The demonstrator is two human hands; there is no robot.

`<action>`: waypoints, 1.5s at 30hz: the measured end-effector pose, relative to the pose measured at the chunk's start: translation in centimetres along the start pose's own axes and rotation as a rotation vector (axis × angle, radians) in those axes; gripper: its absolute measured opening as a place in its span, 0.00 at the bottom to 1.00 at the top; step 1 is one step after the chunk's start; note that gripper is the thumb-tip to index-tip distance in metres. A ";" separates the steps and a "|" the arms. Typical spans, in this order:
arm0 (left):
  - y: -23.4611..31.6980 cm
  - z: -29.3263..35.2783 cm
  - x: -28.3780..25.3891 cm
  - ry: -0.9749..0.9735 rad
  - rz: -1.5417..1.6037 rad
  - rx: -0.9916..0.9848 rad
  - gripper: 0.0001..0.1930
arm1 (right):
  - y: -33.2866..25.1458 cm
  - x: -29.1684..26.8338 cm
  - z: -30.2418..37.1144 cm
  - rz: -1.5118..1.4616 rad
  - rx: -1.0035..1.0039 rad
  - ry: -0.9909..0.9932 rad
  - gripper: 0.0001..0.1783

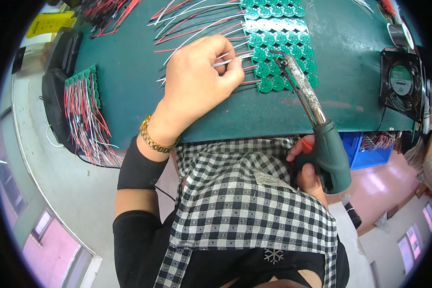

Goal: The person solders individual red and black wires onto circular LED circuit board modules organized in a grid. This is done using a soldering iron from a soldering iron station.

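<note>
- No words or numbers can be read clearly; places are given from the black-and-white checked apron (pixel 254 211).
- On the apron itself: a small pale label (pixel 273 181) with faint lines of print, too small to make out.
- Just below the apron's bib edge, on the black top (pixel 218 266): a pale grey snowflake emblem (pixel 273 256).
- Above and right of the apron, on the black fan (pixel 388 98): a round green-and-white hub label (pixel 401 79) bearing tiny print, too blurred to read.
</note>
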State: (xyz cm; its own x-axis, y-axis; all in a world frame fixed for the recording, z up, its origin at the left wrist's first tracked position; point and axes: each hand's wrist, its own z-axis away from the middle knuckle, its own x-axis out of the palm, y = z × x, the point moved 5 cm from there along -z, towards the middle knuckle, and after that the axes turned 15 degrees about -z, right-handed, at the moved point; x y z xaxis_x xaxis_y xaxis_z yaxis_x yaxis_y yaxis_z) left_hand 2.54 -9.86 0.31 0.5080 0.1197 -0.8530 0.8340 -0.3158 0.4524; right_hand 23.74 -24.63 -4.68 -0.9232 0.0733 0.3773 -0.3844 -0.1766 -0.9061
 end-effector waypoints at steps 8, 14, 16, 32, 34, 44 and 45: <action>0.3 -0.4 -0.3 -0.015 0.005 -0.023 0.05 | -0.1 -0.2 -0.2 -0.057 0.009 -0.088 0.32; 0.4 -0.4 -0.4 -0.047 -0.030 -0.027 0.05 | -0.2 0.0 -0.1 -0.116 -0.012 -0.080 0.30; 0.1 -0.4 -0.4 -0.045 0.139 -0.079 0.05 | -0.1 -0.2 -0.2 -0.113 -0.013 -0.099 0.30; 0.5 -0.4 -0.6 -0.125 0.066 0.062 0.06 | -0.6 -0.9 0.4 0.072 0.004 -0.113 0.22; 0.5 -0.4 -0.5 -0.139 0.056 0.054 0.06 | -0.6 -1.1 0.2 0.096 -0.036 -0.147 0.20; 0.5 0.0 -0.4 -0.144 0.039 0.024 0.06 | -0.8 -0.7 0.0 0.088 -0.071 -0.207 0.18; 0.4 0.1 -0.5 -0.143 0.038 0.021 0.06 | -0.5 -0.6 0.1 0.088 -0.070 -0.209 0.18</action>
State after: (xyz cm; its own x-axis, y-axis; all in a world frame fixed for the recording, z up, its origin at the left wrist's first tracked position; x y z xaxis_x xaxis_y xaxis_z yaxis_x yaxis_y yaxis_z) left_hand 2.62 -10.10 0.87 0.5018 -0.0280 -0.8645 0.8093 -0.3375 0.4807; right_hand 24.52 -24.70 -4.41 -0.9357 -0.1455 0.3213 -0.3084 -0.1047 -0.9455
